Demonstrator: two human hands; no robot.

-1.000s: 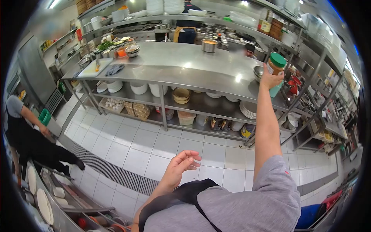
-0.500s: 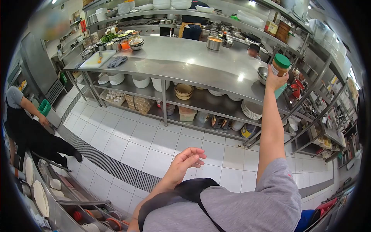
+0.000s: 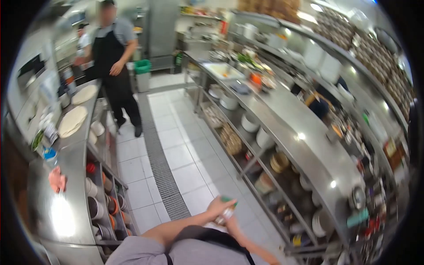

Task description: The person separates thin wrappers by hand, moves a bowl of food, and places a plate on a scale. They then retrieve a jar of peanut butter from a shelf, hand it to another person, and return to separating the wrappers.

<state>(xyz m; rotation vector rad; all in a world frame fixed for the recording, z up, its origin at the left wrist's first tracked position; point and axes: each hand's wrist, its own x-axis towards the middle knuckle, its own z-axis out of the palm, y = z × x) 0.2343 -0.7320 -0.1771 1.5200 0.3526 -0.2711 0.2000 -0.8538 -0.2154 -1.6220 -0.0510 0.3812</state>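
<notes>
A jar with a green lid [image 3: 229, 202] is held low in front of my body, over the floor. My left hand [image 3: 217, 206] reaches across from the left, its fingers closed over the jar's top at the lid. From below, my right hand [image 3: 231, 224] holds the jar's body. Much of the jar is covered by the hands, and motion blurs the fingers a little.
At left, a steel counter [image 3: 44, 210] carries flat dough rounds [image 3: 73, 121], a bottle [image 3: 50, 154] and a pink cloth-like item [image 3: 57, 179]. A person in a black apron [image 3: 115, 57] stands beyond. A long steel table [image 3: 282, 112] with loaded shelves runs along the right.
My view has swung left. The jar has come from above the steel table down to my front, still in my right hand. My left hand, earlier free, is now on its lid.
</notes>
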